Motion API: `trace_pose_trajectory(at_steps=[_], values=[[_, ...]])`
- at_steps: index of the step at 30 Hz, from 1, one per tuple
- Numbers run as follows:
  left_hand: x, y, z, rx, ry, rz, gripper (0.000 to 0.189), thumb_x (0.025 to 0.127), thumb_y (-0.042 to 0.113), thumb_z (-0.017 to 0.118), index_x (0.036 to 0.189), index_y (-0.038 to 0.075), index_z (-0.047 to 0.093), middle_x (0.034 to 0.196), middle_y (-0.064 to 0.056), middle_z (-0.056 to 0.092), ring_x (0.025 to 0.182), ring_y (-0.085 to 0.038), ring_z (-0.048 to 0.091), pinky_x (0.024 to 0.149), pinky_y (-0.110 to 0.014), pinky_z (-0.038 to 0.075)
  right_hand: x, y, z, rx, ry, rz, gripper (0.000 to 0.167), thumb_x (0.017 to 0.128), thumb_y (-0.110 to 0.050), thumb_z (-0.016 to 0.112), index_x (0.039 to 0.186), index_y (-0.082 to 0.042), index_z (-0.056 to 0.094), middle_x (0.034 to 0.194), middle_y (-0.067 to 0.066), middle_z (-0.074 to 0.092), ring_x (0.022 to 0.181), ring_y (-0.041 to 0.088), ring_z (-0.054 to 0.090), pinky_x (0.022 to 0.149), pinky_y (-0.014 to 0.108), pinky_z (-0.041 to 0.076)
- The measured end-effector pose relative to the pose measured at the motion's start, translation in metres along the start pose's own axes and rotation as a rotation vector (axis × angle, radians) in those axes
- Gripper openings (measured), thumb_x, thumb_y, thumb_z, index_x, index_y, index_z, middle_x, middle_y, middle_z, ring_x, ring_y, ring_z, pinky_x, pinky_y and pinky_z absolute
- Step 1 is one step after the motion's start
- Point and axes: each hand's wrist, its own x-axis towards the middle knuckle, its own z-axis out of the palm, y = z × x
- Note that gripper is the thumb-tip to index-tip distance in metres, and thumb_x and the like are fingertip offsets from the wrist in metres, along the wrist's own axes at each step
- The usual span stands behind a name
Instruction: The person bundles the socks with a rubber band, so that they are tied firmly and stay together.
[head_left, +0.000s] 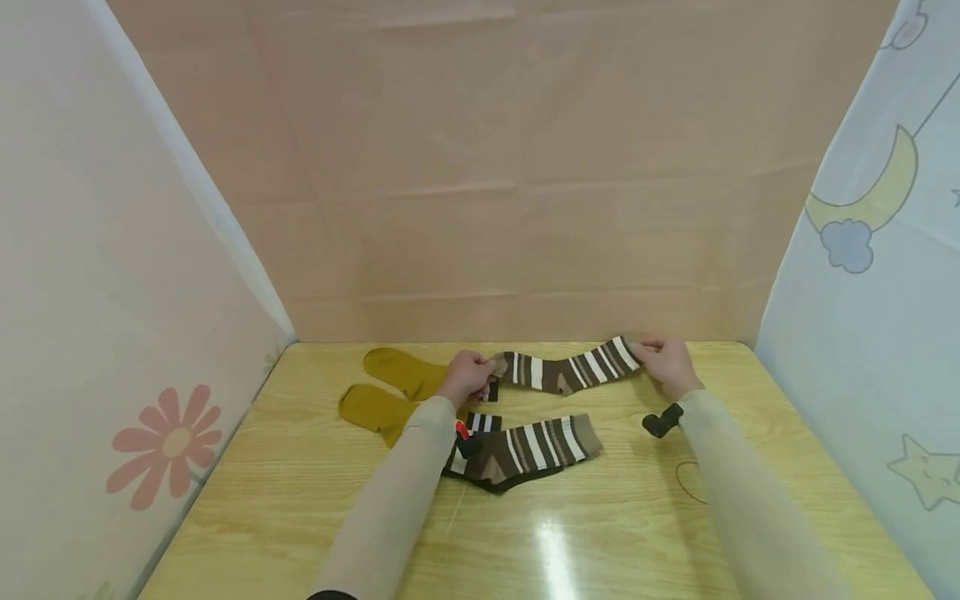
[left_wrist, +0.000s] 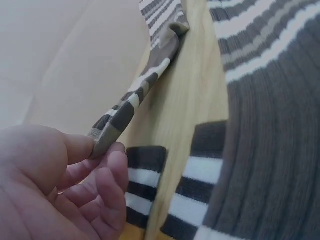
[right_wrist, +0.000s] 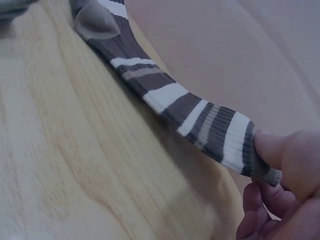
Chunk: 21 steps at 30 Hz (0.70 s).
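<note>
**Held sock [head_left: 551,375] drawn out between two pinching hands**

The held sock, brown with white and tan stripes, spans the gap between the hands near the back edge of the desk [head_left: 600,533]. The left hand [head_left: 467,377] pinches its tan toe between thumb and fingers. The right hand [head_left: 670,362] pinches the tan cuff at the other end, thumb on one face and fingers on the other. The sock dips to its tan heel at the middle; the cuff end is raised. Whether the heel touches the desk is hard to tell.

Nearer the person lies the second sock [head_left: 536,447], with matching stripes and its cuff pointing right. Dark fabric [head_left: 525,481] shows along its near edge, and the left sleeve [head_left: 390,500] hides part of its foot.

To the left, two mustard socks lie side by side, toes pointing left: the rear one [head_left: 401,371] runs behind the left hand, and the front one [head_left: 372,408] passes under the left forearm. Black-and-white bands [left_wrist: 145,182] show near the left hand.

A thin loop [head_left: 678,481] lies beside the right sleeve [head_left: 750,500]. A plain tan sheet [head_left: 517,167] hangs behind the desk.
</note>
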Motion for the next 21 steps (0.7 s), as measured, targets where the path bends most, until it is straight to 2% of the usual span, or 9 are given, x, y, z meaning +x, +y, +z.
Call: trace_pose_trajectory(at_steps=[2,4,8,11,14,17,21], values=[[-0.001,0.002,-0.002,0.008,0.012,0.026,0.023,0.108,0.023,0.061,0.102,0.004,0.073,0.090,-0.013,0.076,0.054,-0.016,0.055,0.050,-0.028,0.044,-0.002,-0.004,-0.003,0.000,-0.031,-0.005,0.066,0.108,-0.041,0.059,0.147,0.011,0.049,0.147,0.033,0.051,0.126,0.039,0.056,0.092,0.037,0.054],[-0.002,0.004,-0.005,0.007,0.024,0.060,0.022,0.107,0.022,0.063,0.103,0.003,0.074,0.095,-0.013,0.078,0.059,-0.018,0.061,0.053,-0.029,0.047,-0.004,-0.009,-0.006,-0.021,-0.062,-0.011,0.068,0.108,-0.042,0.058,0.149,0.012,0.047,0.151,0.035,0.047,0.136,0.047,0.049,0.105,0.049,0.050],[-0.005,0.004,-0.013,-0.005,0.034,0.094,0.022,0.105,0.020,0.066,0.111,0.000,0.075,0.103,-0.012,0.076,0.074,-0.024,0.069,0.065,-0.032,0.055,-0.009,-0.019,-0.008,-0.050,-0.108,-0.007,0.070,0.108,-0.043,0.057,0.150,0.011,0.046,0.154,0.036,0.043,0.144,0.052,0.038,0.115,0.062,0.038],[-0.009,0.001,-0.021,-0.012,0.025,0.102,0.023,0.104,0.018,0.068,0.116,-0.001,0.074,0.105,-0.013,0.074,0.083,-0.028,0.071,0.073,-0.035,0.059,-0.012,-0.023,-0.007,-0.046,-0.120,-0.008,0.068,0.108,-0.045,0.057,0.147,0.010,0.048,0.154,0.034,0.043,0.144,0.051,0.039,0.115,0.062,0.037],[-0.013,-0.003,-0.030,-0.016,0.015,0.102,0.024,0.104,0.018,0.068,0.118,-0.001,0.073,0.104,-0.013,0.073,0.086,-0.031,0.071,0.075,-0.036,0.059,-0.016,-0.025,-0.003,-0.066,-0.113,-0.047,0.062,0.108,-0.046,0.057,0.138,0.008,0.053,0.149,0.031,0.049,0.139,0.048,0.044,0.111,0.060,0.040],[-0.018,-0.007,-0.040,-0.028,0.003,0.104,0.025,0.104,0.018,0.068,0.119,-0.002,0.072,0.105,-0.013,0.072,0.085,-0.029,0.069,0.074,-0.035,0.059,-0.020,-0.026,0.001,-0.104,-0.105,-0.110,0.053,0.109,-0.044,0.056,0.128,0.006,0.057,0.139,0.029,0.055,0.130,0.044,0.050,0.103,0.055,0.045],[-0.025,-0.012,-0.051,-0.060,-0.021,0.120,0.025,0.105,0.017,0.067,0.119,-0.003,0.071,0.105,-0.014,0.072,0.078,-0.023,0.066,0.075,-0.035,0.060,-0.024,-0.027,0.005,-0.151,-0.086,-0.174,0.050,0.110,-0.041,0.056,0.126,0.006,0.061,0.130,0.027,0.062,0.117,0.038,0.057,0.090,0.044,0.050]])
